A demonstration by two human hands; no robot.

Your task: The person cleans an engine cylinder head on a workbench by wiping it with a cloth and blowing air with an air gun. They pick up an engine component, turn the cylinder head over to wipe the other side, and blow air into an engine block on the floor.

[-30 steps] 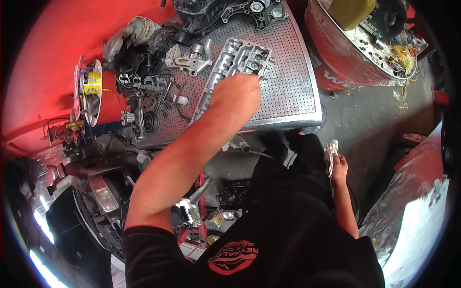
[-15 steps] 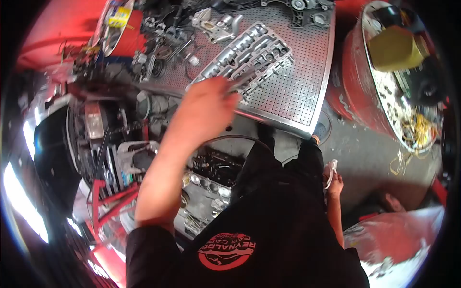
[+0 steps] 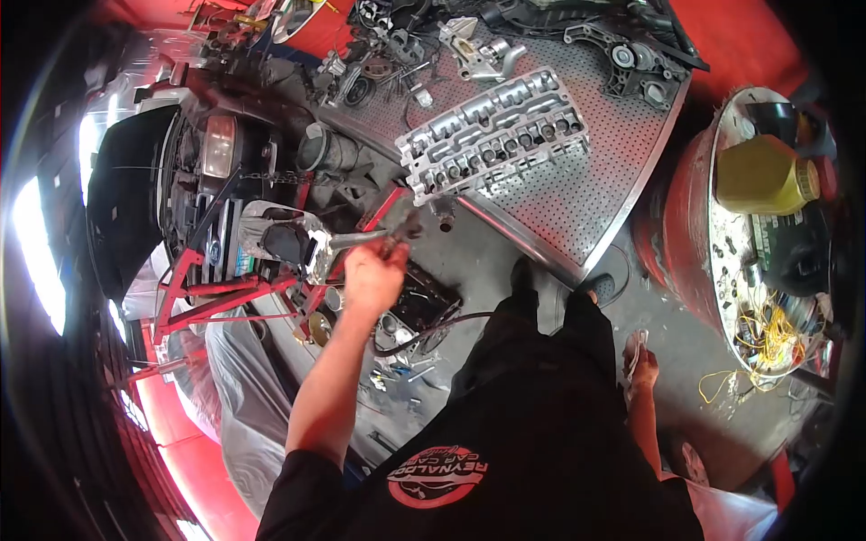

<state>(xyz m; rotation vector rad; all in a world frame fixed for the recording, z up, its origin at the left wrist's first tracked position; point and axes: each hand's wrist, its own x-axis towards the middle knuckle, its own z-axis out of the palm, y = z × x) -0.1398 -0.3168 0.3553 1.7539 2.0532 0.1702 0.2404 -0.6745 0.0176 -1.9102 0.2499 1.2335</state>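
Observation:
My left hand [image 3: 374, 278] is closed around a dark, motion-blurred hand tool [image 3: 400, 238], held in the air off the near left edge of the table. A black hose [image 3: 424, 345] curves from beneath this hand toward my legs; where it joins the tool is hidden. Low at my right side, my right hand [image 3: 644, 371] grips a whitish rag [image 3: 634, 350], partly hidden by the fingers. An aluminium cylinder head [image 3: 496, 135] lies on the perforated metal table [image 3: 577, 203], its left end reaching over the edge. Neither hand touches it.
Beyond the cylinder head lie a metal bracket [image 3: 478, 54] and a dark engine part with a pulley [image 3: 631, 63]. On the right stands a red drum [image 3: 677, 216] with a yellow jug [image 3: 762, 176] on top. At left are red stand legs [image 3: 225, 302] and a vehicle front [image 3: 216, 149].
My left hand has moved from over the cylinder head to off the table edge, still holding the tool. My right hand stays low with the rag. The camera view has shifted.

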